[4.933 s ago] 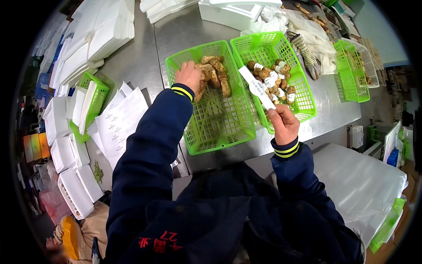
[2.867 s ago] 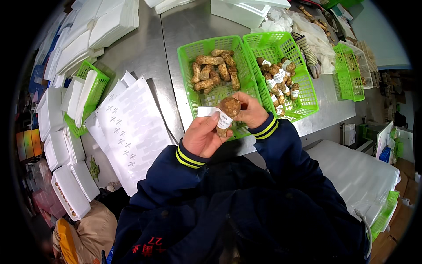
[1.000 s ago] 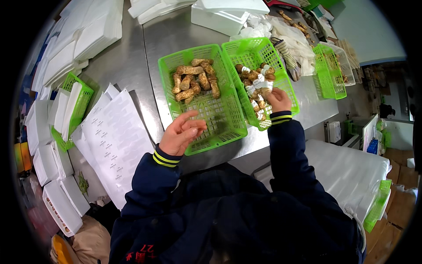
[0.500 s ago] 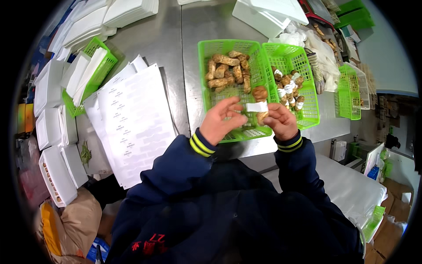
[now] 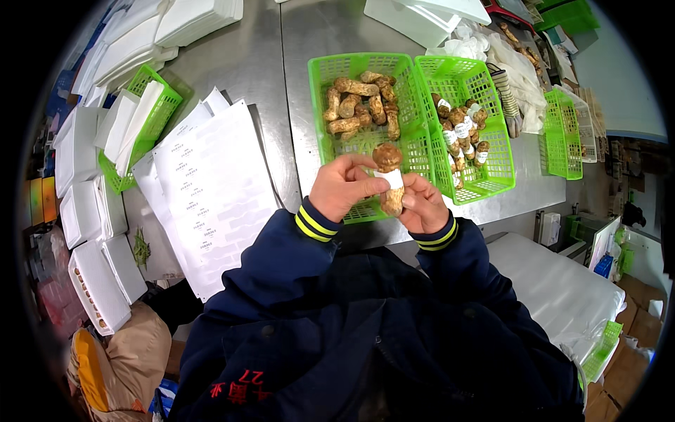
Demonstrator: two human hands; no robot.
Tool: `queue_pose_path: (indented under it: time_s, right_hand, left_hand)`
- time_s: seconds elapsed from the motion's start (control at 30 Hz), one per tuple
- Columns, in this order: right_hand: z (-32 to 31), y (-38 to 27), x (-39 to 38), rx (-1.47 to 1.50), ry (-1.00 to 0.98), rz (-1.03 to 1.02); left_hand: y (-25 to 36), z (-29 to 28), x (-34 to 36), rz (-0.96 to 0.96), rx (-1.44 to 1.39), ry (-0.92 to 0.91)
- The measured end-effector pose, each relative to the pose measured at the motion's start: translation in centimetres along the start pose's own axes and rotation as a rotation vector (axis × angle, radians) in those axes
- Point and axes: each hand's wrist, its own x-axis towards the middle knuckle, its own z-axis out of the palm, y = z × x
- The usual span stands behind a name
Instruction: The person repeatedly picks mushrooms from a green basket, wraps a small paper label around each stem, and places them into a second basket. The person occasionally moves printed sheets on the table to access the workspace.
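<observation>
Between my hands, in front of my chest, is a brown mushroom [image 5: 387, 156] with a thick pale stem. A white label [image 5: 392, 180] lies across the stem below the cap. My right hand [image 5: 425, 205] grips the stem from the right. Thumb and fingers of my left hand [image 5: 340, 188] close on the label's left side against the mushroom. Just beyond, a green basket [image 5: 314, 77] holds several unlabelled mushrooms [image 5: 356, 87]. The green basket [image 5: 496, 188] to its right has mushrooms banded with white labels [image 5: 461, 131].
Sheets of white labels [image 5: 218, 190] lie on the steel table [image 5: 256, 42] at left. Farther left are a green basket [image 5: 151, 133] of white pieces and white foam boxes [image 5: 81, 141]. A foam box [image 5: 404, 24] stands at the back. A person's tan-clothed leg [image 5: 144, 337] shows at lower left.
The mushroom has moved left and nearer to me, now more upright. My left hand, which was apart from it with fingers spread, has closed on the label, now laid against the stem.
</observation>
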Motion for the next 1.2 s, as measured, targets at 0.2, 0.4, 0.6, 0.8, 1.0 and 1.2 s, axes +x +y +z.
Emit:
queue_pose_path:
  time_s: [0.2, 0.4, 0.6, 0.8, 1.0, 1.2]
  right_hand:
    - [0.0, 0.4, -0.1, 0.36, -0.11, 0.173]
    - [0.7, 1.5, -0.8, 0.602, -0.086, 0.269]
    - [1.0, 0.9, -0.8, 0.495, 0.078, 0.306]
    - [0.5, 1.6, -0.6, 0.687, -0.111, 0.229]
    - [0.5, 1.4, -0.6, 0.684, -0.083, 0.226]
    - [1.1, 1.2, -0.6, 0.557, 0.024, 0.221]
  left_hand:
    - [-0.1, 0.1, 0.7, -0.033, -0.224, -0.261]
    - [-0.4, 0.2, 0.8, -0.092, -0.314, -0.413]
    - [-1.9, 0.4, 1.3, -0.092, -0.549, -0.482]
    - [-0.8, 1.1, 1.3, -0.082, -0.286, -0.351]
    - [-2.2, 1.3, 1.8, -0.05, -0.481, -0.477]
    - [-2.4, 0.9, 1.9, -0.114, -0.29, -0.379]
